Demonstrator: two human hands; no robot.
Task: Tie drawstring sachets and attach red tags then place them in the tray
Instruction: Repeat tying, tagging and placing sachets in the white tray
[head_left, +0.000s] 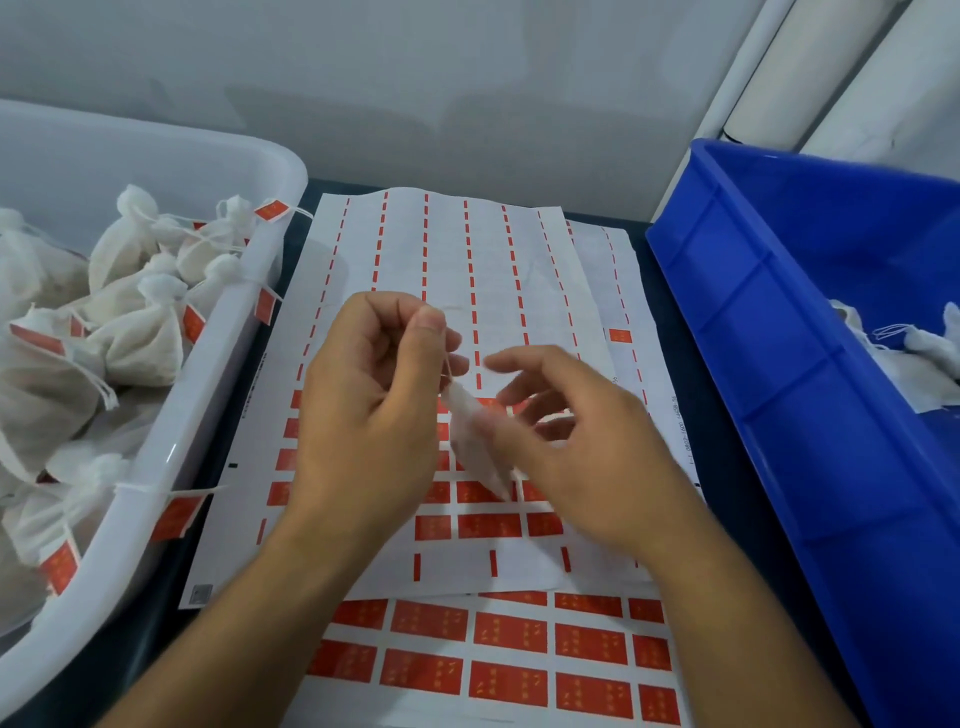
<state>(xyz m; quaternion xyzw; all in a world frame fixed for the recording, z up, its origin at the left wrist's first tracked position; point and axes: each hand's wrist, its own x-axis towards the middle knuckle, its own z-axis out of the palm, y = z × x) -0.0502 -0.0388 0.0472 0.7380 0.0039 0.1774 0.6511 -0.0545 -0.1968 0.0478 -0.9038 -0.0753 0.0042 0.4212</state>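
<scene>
The sachet (480, 447) hangs in the air over the tag sheet (457, 291), between the two hands, a small white gauze pouch dangling aslant from its string (445, 366). It looks very light and limp, soft enough to crumple under any squeeze, so the string is the sensible place to hold it, close to the gathered neck where a knot would sit; the cloth body gives little to grip and would likely swing if tugged. The left hand (371, 395) pinches that string between thumb and curled fingers, above the pouch. The right hand (576, 441) is beside the sachet with fingers loosely spread and blurred; it seems to hold nothing, its fingertips just by the pouch, though contact cannot be made out. No red tag shows on this sachet yet. Beneath lie peel-off sheets, the upper one largely stripped, with red tags (488, 525) left in its lower rows. To the left, the white tray (171, 452) holds many tied, tagged sachets. To the right, a blue bin (779, 322) holds a few loose white pouches.
</scene>
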